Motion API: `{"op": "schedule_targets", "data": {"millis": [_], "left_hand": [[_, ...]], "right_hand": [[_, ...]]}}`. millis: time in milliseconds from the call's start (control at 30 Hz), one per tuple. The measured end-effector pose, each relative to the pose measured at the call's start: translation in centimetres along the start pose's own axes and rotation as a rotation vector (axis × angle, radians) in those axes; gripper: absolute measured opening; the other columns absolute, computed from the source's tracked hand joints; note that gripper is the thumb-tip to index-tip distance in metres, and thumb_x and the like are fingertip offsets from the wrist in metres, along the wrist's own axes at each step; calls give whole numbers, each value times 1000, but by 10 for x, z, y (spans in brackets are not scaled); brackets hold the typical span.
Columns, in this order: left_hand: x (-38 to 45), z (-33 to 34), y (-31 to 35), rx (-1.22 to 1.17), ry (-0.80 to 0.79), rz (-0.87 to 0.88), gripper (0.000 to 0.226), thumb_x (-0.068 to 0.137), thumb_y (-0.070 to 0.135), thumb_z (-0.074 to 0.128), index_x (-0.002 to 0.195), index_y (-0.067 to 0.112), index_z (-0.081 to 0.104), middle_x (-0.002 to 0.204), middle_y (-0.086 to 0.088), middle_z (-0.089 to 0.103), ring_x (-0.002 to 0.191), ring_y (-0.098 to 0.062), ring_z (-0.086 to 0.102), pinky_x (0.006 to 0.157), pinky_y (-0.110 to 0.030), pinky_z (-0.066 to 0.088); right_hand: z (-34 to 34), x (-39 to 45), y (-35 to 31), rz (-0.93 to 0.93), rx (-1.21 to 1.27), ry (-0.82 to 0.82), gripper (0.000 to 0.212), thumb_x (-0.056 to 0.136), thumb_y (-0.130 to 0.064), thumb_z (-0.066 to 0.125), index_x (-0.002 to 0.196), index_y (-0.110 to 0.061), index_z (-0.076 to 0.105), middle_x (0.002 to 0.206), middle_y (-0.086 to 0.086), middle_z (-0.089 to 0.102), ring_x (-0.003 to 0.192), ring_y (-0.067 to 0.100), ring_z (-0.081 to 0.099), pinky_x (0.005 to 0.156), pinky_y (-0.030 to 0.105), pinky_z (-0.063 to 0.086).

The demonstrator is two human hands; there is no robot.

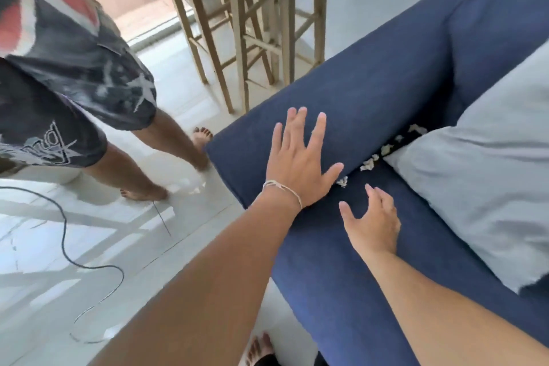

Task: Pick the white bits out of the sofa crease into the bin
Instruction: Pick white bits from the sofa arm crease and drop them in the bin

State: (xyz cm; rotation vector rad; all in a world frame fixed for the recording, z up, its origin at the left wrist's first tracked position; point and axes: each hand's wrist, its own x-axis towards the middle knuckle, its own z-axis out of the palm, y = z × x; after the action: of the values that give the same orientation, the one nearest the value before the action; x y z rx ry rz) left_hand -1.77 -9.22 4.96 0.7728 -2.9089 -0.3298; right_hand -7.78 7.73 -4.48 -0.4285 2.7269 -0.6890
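One head-worn wide-angle view looks forward and steeply down, tilted, from close above the sofa [371, 104] arm and seat. Both forearms reach in from the bottom edge. The floor [89, 232] fills the left, stools [255, 38] stand at the top, and straight lines bend near the edges.

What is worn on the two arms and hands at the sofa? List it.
Both forearms are bare, with no sleeves in view. The left hand has a thin, pale string bracelet looped around its wrist. The right hand wears nothing: no ring, watch or glove shows.
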Motion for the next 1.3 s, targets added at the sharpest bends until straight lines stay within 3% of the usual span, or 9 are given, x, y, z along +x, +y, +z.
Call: {"op": "schedule_targets", "data": {"millis": [133,300,600,867,1167,1300], "left_hand": [[37,21,-8,115,-292,-122,133,70,83,58,156,23,-24,165,-14,-25,151,-34,-28,123,-55,-11],[41,43,-14,163,-304,-180,144,67,69,73,148,26,-38,161,-10,-37,147,-32,-36,117,-53,-22],[45,40,-20,80,-375,-203,141,71,60,76,145,37,-41,156,1,-46,140,-23,-47,113,-46,-30],[46,40,-16,95,-387,-214,138,74,60,76,146,36,-40,154,3,-48,135,-19,-52,108,-42,-35],[47,50,-21,110,-340,-210,140,72,61,77,147,36,-39,156,1,-45,143,-23,-44,113,-43,-31],[45,52,-23,110,-319,-204,140,72,61,77,148,35,-38,158,-1,-43,145,-26,-41,115,-46,-28]], "right_hand": [[-16,39,19,-6,18,9,71,89,-51,62,149,-21,41,154,2,35,142,21,34,116,44,28],[-20,78,45,-33,40,-2,62,88,-45,66,141,-18,51,138,2,47,132,24,42,110,41,37],[5,105,51,-47,98,-148,57,86,-47,67,136,-22,55,129,-5,49,125,16,45,99,30,40],[10,117,47,-63,119,-155,57,85,-47,68,135,-22,55,127,-5,49,123,18,47,98,35,46],[-3,118,60,-30,123,-166,59,86,-45,68,138,-20,53,134,-2,49,130,19,44,105,35,41],[-8,119,68,-3,126,-202,60,87,-46,67,139,-21,51,138,-2,47,132,17,43,101,33,41]]}}
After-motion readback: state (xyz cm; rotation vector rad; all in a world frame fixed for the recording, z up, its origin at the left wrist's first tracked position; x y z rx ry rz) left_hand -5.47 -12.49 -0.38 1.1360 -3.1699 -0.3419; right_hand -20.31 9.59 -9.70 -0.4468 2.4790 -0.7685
